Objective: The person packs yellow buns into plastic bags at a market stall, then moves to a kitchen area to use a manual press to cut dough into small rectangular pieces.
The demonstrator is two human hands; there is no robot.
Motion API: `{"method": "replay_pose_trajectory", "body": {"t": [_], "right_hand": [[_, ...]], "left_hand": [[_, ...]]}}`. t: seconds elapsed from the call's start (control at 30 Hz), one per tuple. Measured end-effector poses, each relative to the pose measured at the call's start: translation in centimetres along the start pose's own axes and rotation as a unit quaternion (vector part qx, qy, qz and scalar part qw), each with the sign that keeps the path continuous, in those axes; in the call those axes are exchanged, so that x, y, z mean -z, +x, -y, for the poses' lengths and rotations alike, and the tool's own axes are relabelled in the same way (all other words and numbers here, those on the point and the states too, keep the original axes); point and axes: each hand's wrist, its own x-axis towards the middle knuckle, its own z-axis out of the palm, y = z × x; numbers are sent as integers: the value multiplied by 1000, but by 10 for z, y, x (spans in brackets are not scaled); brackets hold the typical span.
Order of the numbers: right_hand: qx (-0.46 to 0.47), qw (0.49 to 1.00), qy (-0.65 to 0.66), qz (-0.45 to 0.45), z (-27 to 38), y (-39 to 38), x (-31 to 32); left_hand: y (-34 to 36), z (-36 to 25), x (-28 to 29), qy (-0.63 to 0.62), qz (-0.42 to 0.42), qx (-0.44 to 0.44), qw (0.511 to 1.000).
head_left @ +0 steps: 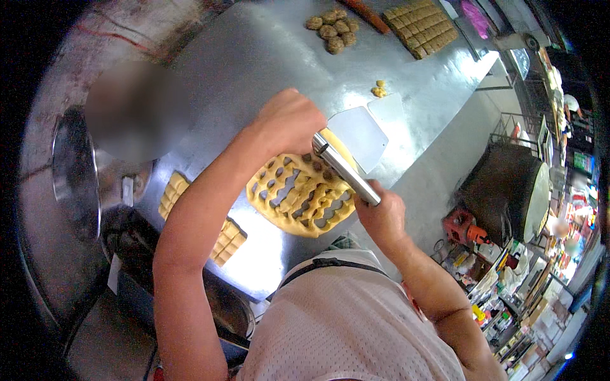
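Both my hands are closed on a shiny metal rolling pin that slants across the far right part of a yellow dough sheet. My left hand wraps the far end, its fingers partly hidden behind the knuckles. At the near end my right hand holds the other tip. Rows of wavy-edged openings cut through the dough, and the steel table shows in many of them. A few brown pieces lie at its far edge beside the pin. Flat white scrapers rest just beyond the pin.
Scored yellow dough blocks lie left of the sheet, partly behind my left forearm. Farther off are brown balls, a reddish rolling pin, a scored brown slab and dough scraps. A metal bowl stands at the left.
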Motion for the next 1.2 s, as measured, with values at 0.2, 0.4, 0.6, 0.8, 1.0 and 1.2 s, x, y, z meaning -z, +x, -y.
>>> {"method": "replay_pose_trajectory", "body": {"t": [0.2,0.4,0.6,0.8,1.0,1.2], "right_hand": [[48,997,-16,-59,-5,-1,-2],[67,996,-28,46,-2,-23,-15],[107,993,-39,18,-6,-41,-27],[107,994,-30,-1,-6,-40,-22],[54,997,-43,17,-2,-15,-12],[24,999,0,24,-8,22,27]], "left_hand": [[9,-5,9,-8,52,16,998],[-24,-4,-7,34,83,14,996],[-62,-11,-28,48,-49,-46,997],[-55,-7,-29,65,-68,-87,992],[-25,1,-21,43,-35,-72,996],[24,-3,-1,12,37,-12,999]]}}
